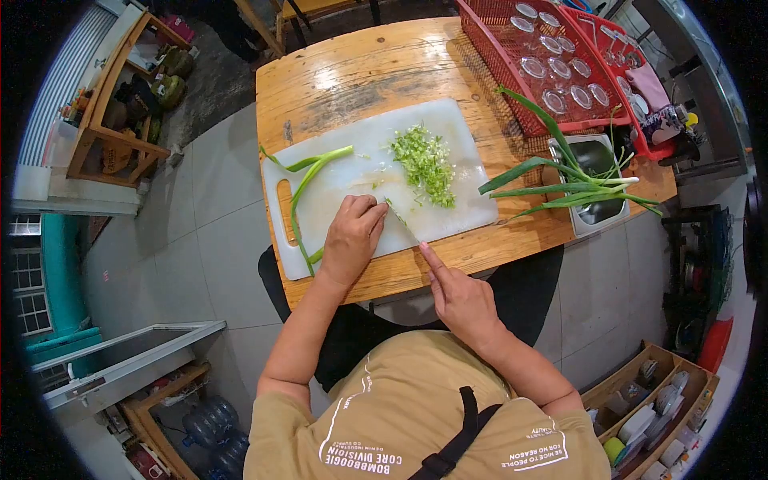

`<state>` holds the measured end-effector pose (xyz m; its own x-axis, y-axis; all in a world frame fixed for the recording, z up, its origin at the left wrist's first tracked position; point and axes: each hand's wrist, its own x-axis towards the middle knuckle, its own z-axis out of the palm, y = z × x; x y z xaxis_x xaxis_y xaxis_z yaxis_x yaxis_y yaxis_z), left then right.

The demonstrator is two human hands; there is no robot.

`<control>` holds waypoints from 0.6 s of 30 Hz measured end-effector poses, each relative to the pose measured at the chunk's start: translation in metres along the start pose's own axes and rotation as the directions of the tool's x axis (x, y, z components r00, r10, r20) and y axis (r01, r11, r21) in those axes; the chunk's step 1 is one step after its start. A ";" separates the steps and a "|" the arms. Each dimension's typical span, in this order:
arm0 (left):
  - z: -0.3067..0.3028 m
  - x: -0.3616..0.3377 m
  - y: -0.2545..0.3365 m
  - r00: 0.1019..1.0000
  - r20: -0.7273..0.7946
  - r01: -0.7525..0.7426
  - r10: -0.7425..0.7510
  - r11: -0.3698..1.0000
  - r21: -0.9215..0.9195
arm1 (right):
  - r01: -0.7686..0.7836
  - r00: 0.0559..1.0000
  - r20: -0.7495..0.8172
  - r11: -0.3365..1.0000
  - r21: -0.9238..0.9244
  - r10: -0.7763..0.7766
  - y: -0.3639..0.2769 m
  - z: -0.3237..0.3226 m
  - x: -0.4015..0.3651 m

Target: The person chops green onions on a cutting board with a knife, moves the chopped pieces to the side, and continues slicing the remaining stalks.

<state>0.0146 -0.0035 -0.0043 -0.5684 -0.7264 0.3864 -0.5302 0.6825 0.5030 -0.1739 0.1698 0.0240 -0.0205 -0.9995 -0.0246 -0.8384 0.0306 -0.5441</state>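
Note:
A white cutting board (336, 200) lies on a wooden table. My right hand (464, 300) grips a knife, its index finger stretched along the back of the blade (404, 224). Close to the knife tip, my left hand (354, 234) is closed with curled fingers over a green onion (316, 257), mostly hidden beneath it. Another green onion stalk (308, 178) curves across the board's left side. Chopped green onion (426, 164) is heaped to the right, beyond the blade. Small green bits cling to the knife.
Whole green onions (588, 188) lie across a metal container (596, 156) at the table's right edge. Behind it stands a red basket (512, 100) with several upturned glasses. A wooden crate (652, 400) with dishes is at lower right.

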 end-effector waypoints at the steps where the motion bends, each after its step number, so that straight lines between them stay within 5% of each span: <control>1: 0.000 0.000 0.000 1.000 -0.002 0.005 -0.005 1.000 -0.006 | -0.007 1.000 0.010 1.000 -0.013 0.007 -0.001 -0.001 0.000; 18: 0.005 -0.002 0.000 0.999 -0.036 0.018 -0.018 1.000 -0.012 | -0.007 1.000 -0.009 0.996 -0.087 0.006 -0.004 0.013 0.019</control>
<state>0.0122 -0.0017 -0.0086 -0.5354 -0.7411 0.4051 -0.5325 0.6685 0.5192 -0.1639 0.1503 0.0142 -0.0306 -0.9993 -0.0210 -0.8823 0.0369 -0.4692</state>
